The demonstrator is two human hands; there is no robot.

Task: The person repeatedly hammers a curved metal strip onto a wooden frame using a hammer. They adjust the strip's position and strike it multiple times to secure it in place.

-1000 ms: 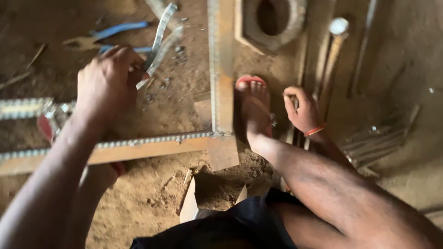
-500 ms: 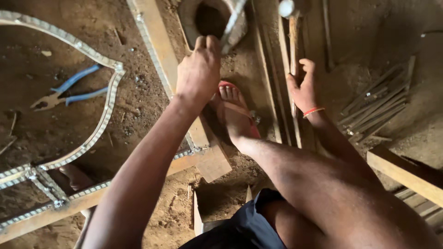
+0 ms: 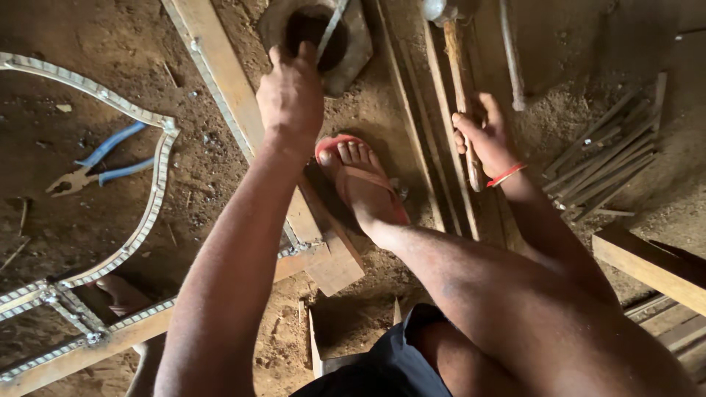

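Leftmost, well to the left of the wooden frame (image 3: 220, 81), blue-handled pliers (image 3: 99, 163) lie on the dirt floor (image 3: 59, 220), just beyond the curved metal strip (image 3: 151, 198) nailed into an arch. Over the frame's far end the left hand (image 3: 293, 95) has its fingers (image 3: 276, 60) pinched shut on a thin metal strip (image 3: 331, 28) that stands in the dark hole of a stone block (image 3: 353, 51). Just right of the frame a foot in a red sandal (image 3: 360, 184) presses beside the corner joint. Further right, the right hand (image 3: 489, 143) curls closed around a wooden hammer handle (image 3: 462, 95), its metal head (image 3: 440, 9) at the top edge; a bundle of metal rods (image 3: 603, 169) lies beyond. The strip's edge looks sharp, so a slip in that pinch could probably cut the fingers, and the bare toes sit near the hammer.
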